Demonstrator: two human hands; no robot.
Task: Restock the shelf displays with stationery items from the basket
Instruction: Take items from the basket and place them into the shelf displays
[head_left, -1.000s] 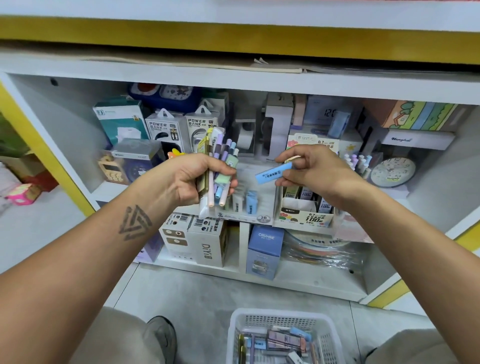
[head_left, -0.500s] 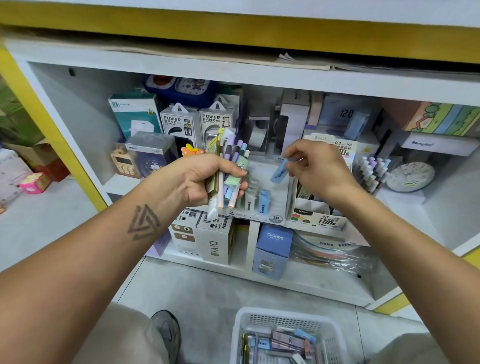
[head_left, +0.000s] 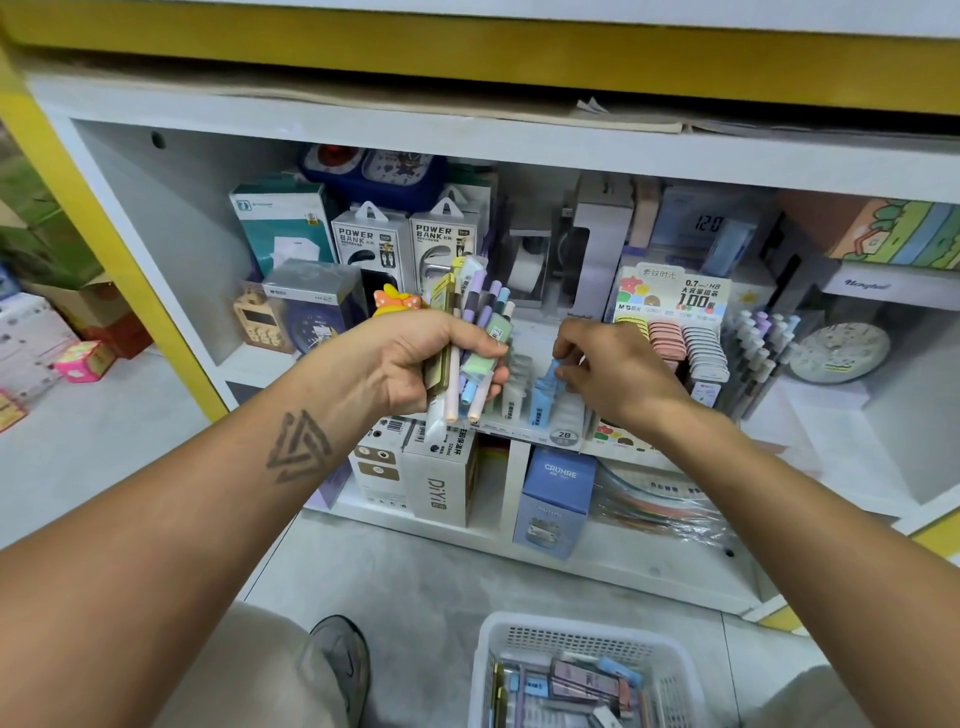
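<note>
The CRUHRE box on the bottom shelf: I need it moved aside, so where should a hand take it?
Grip the CRUHRE box by its two upright sides near the top, coming from the front. It stands upright on the bottom shelf, front face outward, with gaps on both sides.

Two bare forearms reach forward from the bottom corners. The left hand (head_left: 415, 364) is a closed fist, knuckles up, gripping a bundle; a triangle tattoo marks its forearm. The right hand (head_left: 608, 374) is beside it, palm down, fingertips (head_left: 563, 364) curled together, pinching.
</note>
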